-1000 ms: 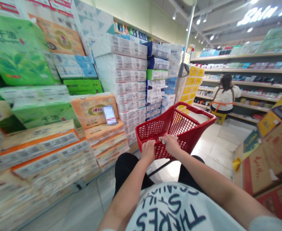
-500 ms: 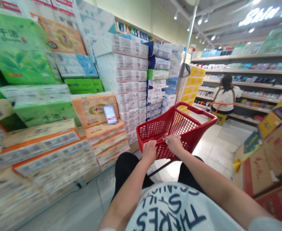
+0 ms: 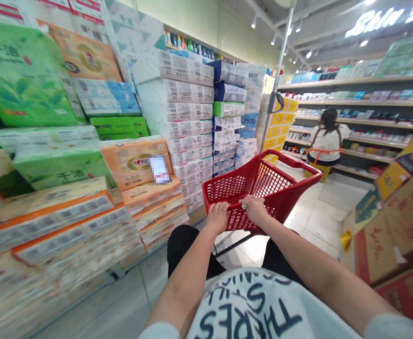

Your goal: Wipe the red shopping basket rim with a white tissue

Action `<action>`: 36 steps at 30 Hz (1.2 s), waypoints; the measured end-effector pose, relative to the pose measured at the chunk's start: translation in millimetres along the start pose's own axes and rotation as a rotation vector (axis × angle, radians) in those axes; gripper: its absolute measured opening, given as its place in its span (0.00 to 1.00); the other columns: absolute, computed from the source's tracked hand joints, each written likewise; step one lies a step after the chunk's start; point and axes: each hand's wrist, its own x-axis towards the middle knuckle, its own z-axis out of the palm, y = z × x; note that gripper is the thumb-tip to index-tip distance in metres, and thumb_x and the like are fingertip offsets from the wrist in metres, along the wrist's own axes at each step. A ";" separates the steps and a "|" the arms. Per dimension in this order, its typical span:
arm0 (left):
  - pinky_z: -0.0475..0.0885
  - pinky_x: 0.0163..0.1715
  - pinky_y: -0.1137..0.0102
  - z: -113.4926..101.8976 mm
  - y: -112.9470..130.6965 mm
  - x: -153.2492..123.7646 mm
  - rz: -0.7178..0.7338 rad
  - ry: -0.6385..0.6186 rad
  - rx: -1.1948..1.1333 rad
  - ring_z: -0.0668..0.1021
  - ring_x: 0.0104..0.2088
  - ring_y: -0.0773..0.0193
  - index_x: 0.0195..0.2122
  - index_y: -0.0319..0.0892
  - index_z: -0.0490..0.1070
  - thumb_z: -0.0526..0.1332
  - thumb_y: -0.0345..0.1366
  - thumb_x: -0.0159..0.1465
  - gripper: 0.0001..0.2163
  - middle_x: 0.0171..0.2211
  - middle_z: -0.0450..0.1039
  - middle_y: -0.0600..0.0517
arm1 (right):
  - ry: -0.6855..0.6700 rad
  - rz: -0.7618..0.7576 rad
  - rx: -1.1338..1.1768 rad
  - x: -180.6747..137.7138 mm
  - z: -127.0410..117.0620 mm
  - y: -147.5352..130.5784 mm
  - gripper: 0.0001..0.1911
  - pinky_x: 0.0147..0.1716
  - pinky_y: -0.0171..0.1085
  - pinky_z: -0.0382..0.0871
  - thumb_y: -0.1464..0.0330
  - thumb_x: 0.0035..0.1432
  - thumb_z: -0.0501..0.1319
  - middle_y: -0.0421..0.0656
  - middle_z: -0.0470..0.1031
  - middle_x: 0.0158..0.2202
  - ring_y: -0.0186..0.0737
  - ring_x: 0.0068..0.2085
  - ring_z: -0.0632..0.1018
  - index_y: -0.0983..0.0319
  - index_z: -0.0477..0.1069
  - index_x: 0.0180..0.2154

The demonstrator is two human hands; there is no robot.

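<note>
A red plastic shopping basket cart stands in front of me in a shop aisle, with nothing visible inside it. My left hand is closed over the near rim of the basket. Beside it, my right hand grips the same rim, with a small pale thing tucked under its fingers that I cannot make out. Both arms reach forward over my white printed shirt.
Tall stacks of packed tissue and toilet paper line the left side. Cardboard boxes are piled at the right. A person in a white top crouches at shelves ahead. A metal pole rises behind the basket.
The basket and both hands have shifted slightly forward and to the right along the aisle; the grip on the rim is unchanged.
</note>
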 end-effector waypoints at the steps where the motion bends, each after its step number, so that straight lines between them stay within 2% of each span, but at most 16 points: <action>1: 0.51 0.62 0.55 -0.9 -1.9 0.9 -0.005 -0.005 0.004 0.63 0.60 0.56 0.57 0.45 0.60 0.54 0.32 0.63 0.20 0.60 0.63 0.48 | -0.010 -0.006 0.006 1.5 -0.8 -0.2 0.22 0.51 0.40 0.56 0.78 0.49 0.56 0.43 0.78 0.46 0.44 0.50 0.70 0.59 0.77 0.44; 10: 0.48 0.63 0.52 -12.9 -20.7 -2.8 -0.094 -0.016 0.046 0.58 0.62 0.53 0.55 0.46 0.61 0.55 0.31 0.61 0.20 0.60 0.61 0.49 | -0.092 -0.101 0.103 15.6 -5.4 -10.5 0.24 0.51 0.38 0.61 0.79 0.50 0.55 0.40 0.79 0.46 0.41 0.48 0.74 0.56 0.76 0.46; 13: 0.48 0.63 0.52 -13.7 -29.6 -5.8 -0.121 -0.004 0.064 0.58 0.62 0.52 0.54 0.45 0.61 0.55 0.32 0.61 0.19 0.59 0.61 0.49 | -0.166 -0.154 0.180 21.2 -13.1 -8.3 0.26 0.49 0.34 0.64 0.80 0.50 0.54 0.38 0.78 0.46 0.39 0.48 0.75 0.54 0.76 0.48; 15: 0.48 0.63 0.53 -13.7 -35.3 -7.1 -0.133 0.008 0.070 0.58 0.62 0.52 0.54 0.45 0.62 0.55 0.33 0.62 0.18 0.59 0.62 0.49 | -0.213 -0.148 0.191 23.8 -18.8 -4.8 0.25 0.47 0.34 0.65 0.79 0.51 0.55 0.36 0.79 0.46 0.39 0.46 0.76 0.53 0.76 0.46; 18: 0.49 0.63 0.53 -14.5 -39.5 -7.9 -0.155 0.024 0.076 0.58 0.62 0.51 0.53 0.45 0.62 0.56 0.33 0.61 0.18 0.58 0.62 0.49 | -0.181 -0.102 0.129 21.8 -20.4 -3.6 0.22 0.47 0.35 0.63 0.78 0.51 0.55 0.36 0.79 0.45 0.40 0.46 0.75 0.53 0.76 0.43; 22: 0.49 0.62 0.51 -15.9 -29.6 -8.5 -0.178 0.030 0.097 0.58 0.62 0.49 0.52 0.42 0.62 0.57 0.34 0.61 0.17 0.57 0.63 0.45 | -0.044 -0.025 -0.034 9.2 -8.0 -15.3 0.20 0.50 0.42 0.59 0.78 0.52 0.54 0.43 0.77 0.46 0.46 0.49 0.72 0.57 0.75 0.43; 24: 0.48 0.62 0.51 -15.4 -19.1 -9.4 -0.190 0.040 0.099 0.58 0.62 0.48 0.53 0.41 0.62 0.57 0.34 0.60 0.19 0.57 0.63 0.43 | -0.023 -0.011 -0.086 3.7 -3.4 -20.9 0.18 0.50 0.44 0.57 0.77 0.54 0.54 0.47 0.77 0.45 0.49 0.49 0.70 0.58 0.75 0.43; 28: 0.48 0.61 0.49 -13.0 -0.7 -12.1 -0.158 0.061 0.045 0.59 0.61 0.50 0.56 0.46 0.61 0.57 0.32 0.60 0.21 0.59 0.61 0.45 | -0.078 -0.056 -0.082 3.7 -11.3 -15.7 0.16 0.50 0.41 0.57 0.75 0.55 0.55 0.46 0.77 0.45 0.46 0.47 0.72 0.57 0.75 0.42; 32: 0.53 0.59 0.52 -14.9 3.0 -12.1 -0.131 0.067 -0.022 0.63 0.58 0.54 0.51 0.47 0.63 0.57 0.35 0.61 0.16 0.56 0.66 0.49 | -0.164 -0.089 -0.052 9.0 -29.9 4.3 0.15 0.46 0.37 0.59 0.74 0.55 0.55 0.42 0.78 0.42 0.42 0.45 0.74 0.57 0.76 0.41; 36: 0.56 0.57 0.53 -20.8 1.2 -9.0 -0.137 0.049 -0.038 0.65 0.55 0.55 0.48 0.47 0.64 0.58 0.36 0.62 0.13 0.52 0.68 0.49 | -0.098 0.005 -0.071 4.6 -35.1 12.5 0.15 0.46 0.39 0.60 0.74 0.55 0.55 0.44 0.78 0.42 0.44 0.45 0.73 0.58 0.76 0.41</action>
